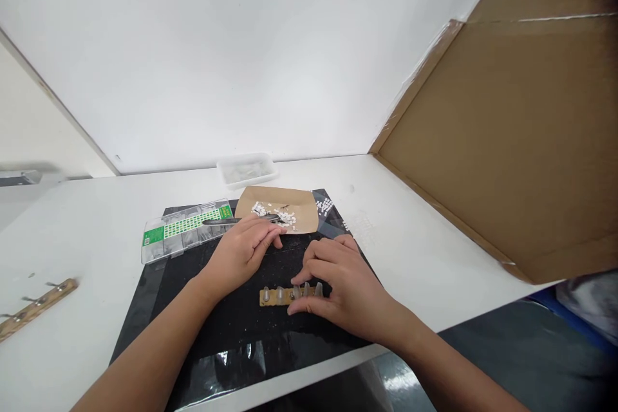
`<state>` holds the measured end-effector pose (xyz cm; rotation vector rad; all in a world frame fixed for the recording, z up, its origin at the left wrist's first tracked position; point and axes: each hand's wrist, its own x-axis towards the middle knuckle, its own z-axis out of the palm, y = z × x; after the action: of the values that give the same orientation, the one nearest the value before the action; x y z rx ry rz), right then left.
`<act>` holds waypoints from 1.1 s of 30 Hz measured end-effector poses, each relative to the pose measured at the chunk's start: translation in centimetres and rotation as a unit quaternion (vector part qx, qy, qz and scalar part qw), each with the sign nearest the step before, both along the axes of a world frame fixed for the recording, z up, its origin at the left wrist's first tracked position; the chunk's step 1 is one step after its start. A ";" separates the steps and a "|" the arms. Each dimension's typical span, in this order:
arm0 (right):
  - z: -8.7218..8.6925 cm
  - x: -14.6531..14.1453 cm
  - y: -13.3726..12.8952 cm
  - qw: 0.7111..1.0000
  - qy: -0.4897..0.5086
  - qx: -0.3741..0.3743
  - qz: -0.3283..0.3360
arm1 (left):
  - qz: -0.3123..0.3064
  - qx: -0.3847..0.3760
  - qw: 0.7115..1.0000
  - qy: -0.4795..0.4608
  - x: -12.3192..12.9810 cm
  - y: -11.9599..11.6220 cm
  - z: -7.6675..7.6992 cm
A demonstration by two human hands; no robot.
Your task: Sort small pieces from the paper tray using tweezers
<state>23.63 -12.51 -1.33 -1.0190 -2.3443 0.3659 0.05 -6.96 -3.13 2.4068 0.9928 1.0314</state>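
Note:
A short wooden strip (271, 298) bears several translucent false nails (280, 296) standing in a row. My right hand (338, 280) reaches over its right part, with thumb and forefinger closed around the strip from the near and far edges. My left hand (248, 244) is curled at the near edge of a brown paper tray (309, 206), its fingers over a slim dark metal tool that looks like tweezers (219, 222). Small white pieces (290, 219) lie in the tray by the tool's right end. My fingers hide the tool's middle.
A clear compartment case (188, 228) with a green label lies left of the tray on a black mat (226, 322). Behind stands a white plastic container (247, 170). Another wooden strip with metal posts (41, 306) lies far left. Cardboard (492, 154) rises on the right.

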 end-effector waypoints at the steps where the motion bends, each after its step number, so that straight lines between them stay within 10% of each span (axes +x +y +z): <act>1: 0.0 -0.1 -0.1 1.000 -0.005 0.000 -0.002 | -0.001 0.008 1.000 0.009 -0.1 0.1 -0.2; 33: -1.4 -0.9 -0.7 0.996 -0.066 0.037 -0.047 | -0.013 0.164 0.978 0.127 0.2 -0.7 -0.2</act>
<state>22.72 -13.21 -2.71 -1.1439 -2.3968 0.1804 0.24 -7.66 -3.29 2.8721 0.9272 0.9567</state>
